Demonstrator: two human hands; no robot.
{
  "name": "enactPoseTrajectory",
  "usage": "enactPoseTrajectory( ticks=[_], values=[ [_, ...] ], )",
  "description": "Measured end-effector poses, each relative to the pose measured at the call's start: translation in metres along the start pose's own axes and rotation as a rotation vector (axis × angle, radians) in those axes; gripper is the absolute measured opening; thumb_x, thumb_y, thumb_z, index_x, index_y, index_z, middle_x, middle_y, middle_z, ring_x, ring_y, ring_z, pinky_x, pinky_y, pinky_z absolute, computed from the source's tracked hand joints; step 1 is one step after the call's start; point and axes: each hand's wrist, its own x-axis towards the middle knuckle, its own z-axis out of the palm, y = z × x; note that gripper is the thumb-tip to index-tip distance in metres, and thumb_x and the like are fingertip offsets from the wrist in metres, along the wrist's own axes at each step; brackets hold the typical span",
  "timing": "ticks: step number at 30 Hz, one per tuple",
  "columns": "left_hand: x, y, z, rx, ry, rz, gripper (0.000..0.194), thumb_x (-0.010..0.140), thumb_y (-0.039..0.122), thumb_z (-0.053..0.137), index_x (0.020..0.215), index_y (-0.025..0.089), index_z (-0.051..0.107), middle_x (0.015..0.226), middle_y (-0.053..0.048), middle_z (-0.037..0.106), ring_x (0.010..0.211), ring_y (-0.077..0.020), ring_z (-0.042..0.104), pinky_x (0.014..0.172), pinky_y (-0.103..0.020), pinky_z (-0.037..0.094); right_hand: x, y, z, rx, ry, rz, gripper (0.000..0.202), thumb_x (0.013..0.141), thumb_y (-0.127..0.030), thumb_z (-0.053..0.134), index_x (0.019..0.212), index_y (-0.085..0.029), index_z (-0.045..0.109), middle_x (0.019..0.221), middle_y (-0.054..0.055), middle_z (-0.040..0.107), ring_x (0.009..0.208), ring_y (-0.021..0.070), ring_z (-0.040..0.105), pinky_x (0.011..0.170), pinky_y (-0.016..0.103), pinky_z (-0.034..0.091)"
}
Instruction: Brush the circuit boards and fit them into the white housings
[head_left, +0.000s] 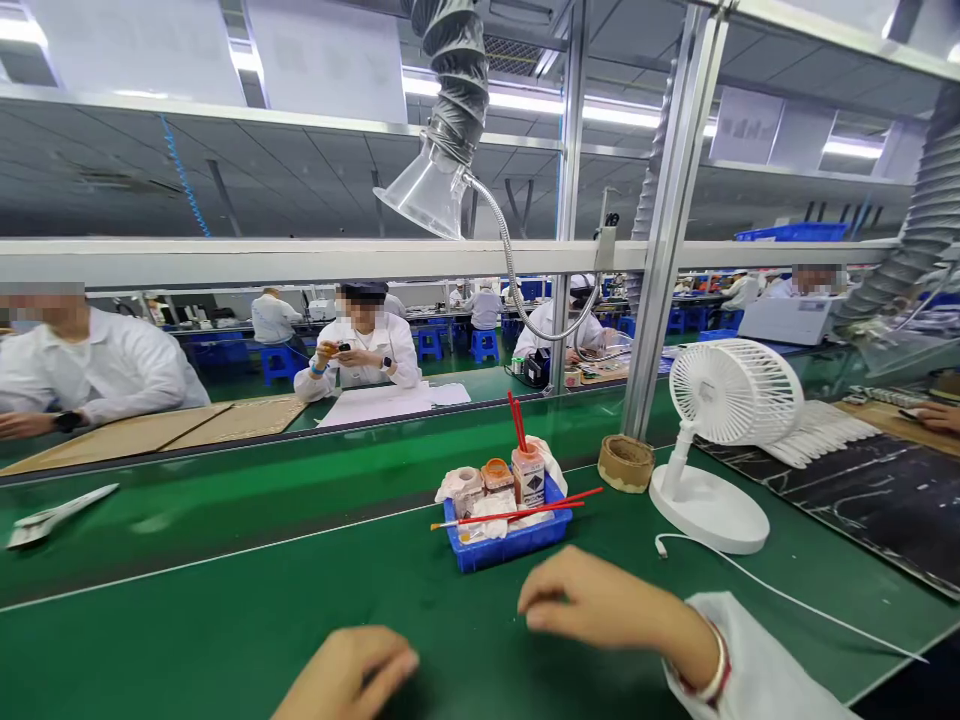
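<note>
My left hand (349, 675) hovers over the green work surface (225, 620) at the bottom of the view, partly cut off by the frame edge. Its fingers bend loosely, the thumb stands apart, and nothing shows in it. To its right, my right hand (592, 605) reaches in from a white sleeve, loosely curled with a gap between thumb and fingers, and no object is visible there. Just beyond it is a blue tray (517, 545), holding small jars (497, 474), a labelled bottle (529, 478) and crumpled white tissue. Thin red-handled brushes (517, 513) lie across the tray.
A white fan (709, 490) with a trailing cable (787, 598) stands at right, beside a tape roll (626, 463). White pieces lie on a black board (825, 500). A white tool (60, 517) rests at left. An exhaust hood (427, 190) hangs above; people work opposite.
</note>
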Motion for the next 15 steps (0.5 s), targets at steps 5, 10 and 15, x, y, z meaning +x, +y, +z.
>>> enactPoseTrajectory(
  ticks=[5,10,15],
  values=[
    [0.059,-0.046,-0.012,-0.198,0.384,-0.307,0.044,0.079,0.056,0.045,0.072,0.018,0.066,0.074,-0.005,0.068,0.076,-0.0239,0.062,0.071,-0.030,0.047,0.037,0.040,-0.033,-0.209,0.282,0.191,0.022,0.085,-0.018,0.050,0.105,-0.014,0.058,0.110,0.011,0.057,0.105,0.0231,0.049,0.092,0.040,0.037],
    [0.087,-0.089,0.005,-0.357,0.571,-0.427,0.054,0.074,0.064,0.044,0.074,0.014,0.066,0.071,-0.008,0.068,0.074,-0.0254,0.062,0.069,-0.034,0.047,0.060,0.062,-0.031,-0.342,0.191,0.246,0.020,0.086,-0.029,0.053,0.096,-0.013,0.059,0.097,0.006,0.060,0.093,0.0188,0.056,0.085,0.041,0.044],
    [0.091,-0.099,0.009,-0.361,0.565,-0.423,0.052,0.075,0.063,0.044,0.070,0.015,0.064,0.062,-0.005,0.064,0.067,-0.0229,0.060,0.063,-0.031,0.044,0.068,0.066,-0.036,-0.398,0.107,0.237,0.018,0.087,-0.028,0.052,0.082,-0.012,0.060,0.084,0.003,0.060,0.082,0.0154,0.057,0.077,0.036,0.047]
  ],
)
